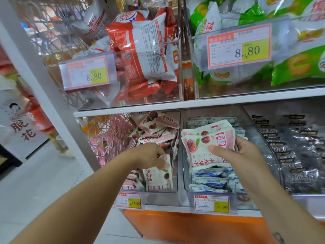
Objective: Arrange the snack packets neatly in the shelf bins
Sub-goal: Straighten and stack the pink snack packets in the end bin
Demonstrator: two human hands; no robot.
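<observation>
My right hand (242, 155) grips a stack of pink-and-white bayberry snack packets (205, 143), held above the clear bin of blue-and-white packets (211, 182). My left hand (149, 155) reaches into the left clear bin (161, 197) on the lower shelf and pinches the top of an upright pink-and-white packet (158, 176) at the bin's front. More of the same pink packets (154, 131) lie jumbled further back in that bin.
The upper shelf carries a bin of red-and-white packets (140, 55) and a bin of green packets (290, 55), each with an 8.80 price tag. A bin of dark packets (295, 152) is at lower right. A white shelf post (35, 67) stands at left.
</observation>
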